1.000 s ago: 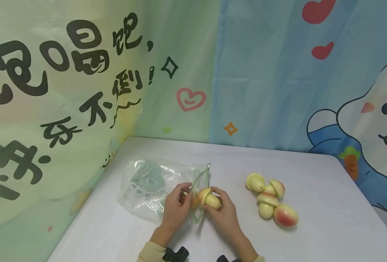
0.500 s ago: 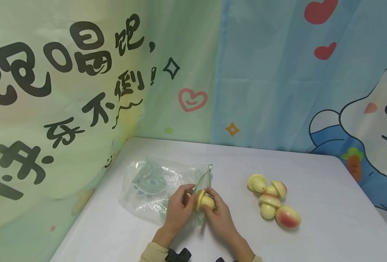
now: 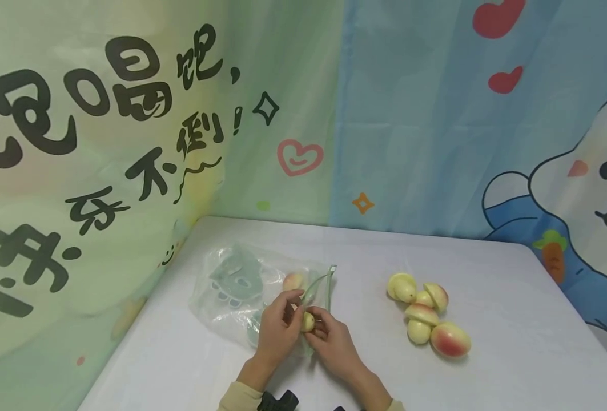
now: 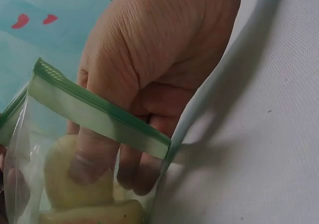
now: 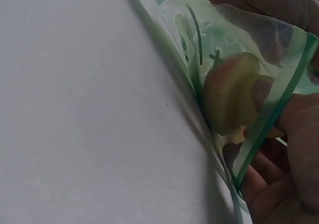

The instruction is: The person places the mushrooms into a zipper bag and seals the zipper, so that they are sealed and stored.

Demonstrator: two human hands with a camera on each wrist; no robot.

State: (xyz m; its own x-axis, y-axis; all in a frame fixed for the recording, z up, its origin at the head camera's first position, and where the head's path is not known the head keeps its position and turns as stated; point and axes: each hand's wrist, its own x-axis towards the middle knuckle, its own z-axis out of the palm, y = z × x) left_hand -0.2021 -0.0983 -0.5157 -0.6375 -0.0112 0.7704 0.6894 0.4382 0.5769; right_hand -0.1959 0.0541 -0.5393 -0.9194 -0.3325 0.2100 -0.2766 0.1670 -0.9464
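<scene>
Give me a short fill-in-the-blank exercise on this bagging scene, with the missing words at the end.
1. A ____ strip edges the opening of the clear plastic bag.
2. The right hand holds a mushroom-shaped piece with a pale ____ stem.
3. In the head view, the loose pieces lie to the ____ of both hands.
4. The cloth under everything is ____.

Missing words: green; yellow; right; white.

The fingers [image 3: 320, 313] hide most of the mushroom-shaped piece [image 3: 308, 322] in the head view.

Glossy plastic bag [image 3: 268, 275], matt woven tablecloth [image 3: 519, 319]
</scene>
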